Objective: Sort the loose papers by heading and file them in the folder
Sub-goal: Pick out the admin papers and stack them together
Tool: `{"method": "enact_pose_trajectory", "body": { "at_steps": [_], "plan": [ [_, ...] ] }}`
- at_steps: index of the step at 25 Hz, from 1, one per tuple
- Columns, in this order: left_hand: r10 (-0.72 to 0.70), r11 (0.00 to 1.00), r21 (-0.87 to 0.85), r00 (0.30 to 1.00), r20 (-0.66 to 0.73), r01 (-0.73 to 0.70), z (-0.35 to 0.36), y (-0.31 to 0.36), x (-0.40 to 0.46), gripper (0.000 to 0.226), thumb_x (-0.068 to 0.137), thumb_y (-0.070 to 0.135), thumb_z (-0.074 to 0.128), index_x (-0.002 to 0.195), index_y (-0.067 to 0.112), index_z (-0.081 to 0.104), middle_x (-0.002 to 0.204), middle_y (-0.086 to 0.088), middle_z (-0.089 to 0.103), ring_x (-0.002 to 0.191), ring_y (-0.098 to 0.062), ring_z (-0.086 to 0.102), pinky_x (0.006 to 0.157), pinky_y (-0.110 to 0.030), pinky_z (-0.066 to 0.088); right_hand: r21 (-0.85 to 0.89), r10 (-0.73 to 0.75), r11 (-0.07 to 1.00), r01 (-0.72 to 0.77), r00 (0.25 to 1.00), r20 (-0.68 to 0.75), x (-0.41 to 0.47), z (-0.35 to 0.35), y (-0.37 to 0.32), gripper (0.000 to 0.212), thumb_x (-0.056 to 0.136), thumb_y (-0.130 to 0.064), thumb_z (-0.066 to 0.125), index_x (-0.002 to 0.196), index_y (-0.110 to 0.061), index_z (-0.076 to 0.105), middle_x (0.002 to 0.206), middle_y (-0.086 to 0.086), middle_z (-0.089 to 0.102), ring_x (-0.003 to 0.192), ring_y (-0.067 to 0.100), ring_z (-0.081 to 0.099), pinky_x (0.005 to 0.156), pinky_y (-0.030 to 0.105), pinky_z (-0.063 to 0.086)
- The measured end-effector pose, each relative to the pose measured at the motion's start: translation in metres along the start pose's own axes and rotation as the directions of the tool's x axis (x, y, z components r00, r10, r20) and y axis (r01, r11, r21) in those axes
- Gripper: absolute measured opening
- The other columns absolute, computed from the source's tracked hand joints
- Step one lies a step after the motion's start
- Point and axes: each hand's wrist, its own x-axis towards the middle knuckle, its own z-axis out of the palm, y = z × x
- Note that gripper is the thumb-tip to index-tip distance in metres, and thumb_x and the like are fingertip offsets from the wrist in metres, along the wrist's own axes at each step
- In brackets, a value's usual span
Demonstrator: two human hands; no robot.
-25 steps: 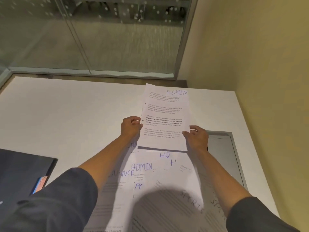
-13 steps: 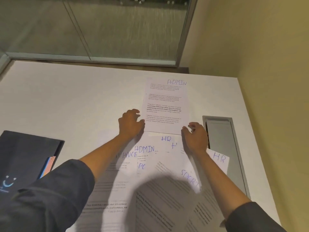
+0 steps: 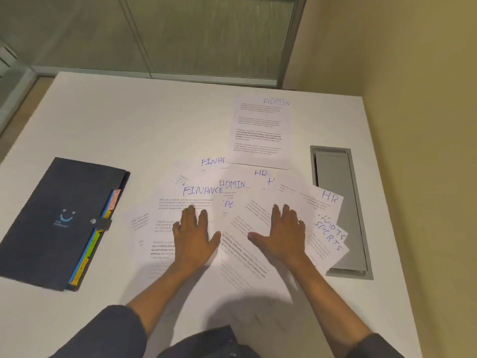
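Observation:
Several loose white papers lie overlapped in the middle of the white table (image 3: 129,130), with blue handwritten headings: FINANCE (image 3: 198,192), ADMIN, HR (image 3: 327,200) and SPORTS (image 3: 330,239). One ADMIN sheet (image 3: 260,130) lies flat by itself at the far side of the pile. My left hand (image 3: 193,236) rests flat with spread fingers on the FINANCE sheet. My right hand (image 3: 281,233) lies flat on the sheets to the right. A dark closed folder (image 3: 51,223) with coloured tabs along its right edge sits at the left.
A grey recessed cable hatch (image 3: 338,210) is set into the table at the right, partly under the HR and SPORTS sheets. A glass partition runs behind the table and a yellow wall stands close on the right.
The ADMIN sheet that both hands held up was laid flat on the far side of the table and let go. Both hands drew back and now rest flat on the pile.

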Motion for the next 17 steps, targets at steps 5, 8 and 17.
{"method": "enact_pose_trajectory", "body": {
  "at_steps": [5,8,17],
  "plan": [
    [-0.037,0.994,0.112,0.976,0.216,0.013,-0.003,-0.027,-0.029,0.094,0.081,0.073,0.045,0.153,0.02,0.015,0.161,-0.014,0.005,0.147,-0.035,0.004,0.111,-0.057,0.019,-0.146,-0.077,0.985,0.096,0.988,0.132,-0.021,0.021,-0.003,0.113,0.076,-0.072,0.061,0.157,-0.021,0.001,0.164,0.014,-0.009,0.151,0.035,-0.003,0.121,0.055,0.008],
    [-0.103,0.992,0.099,0.956,0.275,0.078,-0.005,-0.044,-0.035,0.098,0.081,0.071,0.048,0.154,0.023,0.005,0.161,-0.013,-0.006,0.147,-0.037,-0.003,0.113,-0.058,0.016,-0.193,-0.075,0.976,0.1,0.988,0.134,-0.021,0.019,0.003,0.114,0.074,-0.065,0.07,0.156,-0.02,0.006,0.164,0.015,-0.003,0.151,0.035,0.003,0.119,0.054,0.01],
    [0.019,0.996,0.076,0.975,0.219,-0.037,0.003,-0.027,-0.025,0.099,0.082,0.075,0.042,0.154,0.024,-0.002,0.16,-0.013,-0.014,0.148,-0.033,-0.011,0.116,-0.056,0.005,-0.05,-0.242,0.97,0.239,0.967,-0.077,0.029,-0.012,-0.029,0.069,0.084,-0.052,0.056,0.137,-0.01,0.042,0.141,0.008,0.045,0.129,0.03,0.045,0.106,0.047,0.036]
  ]
}}
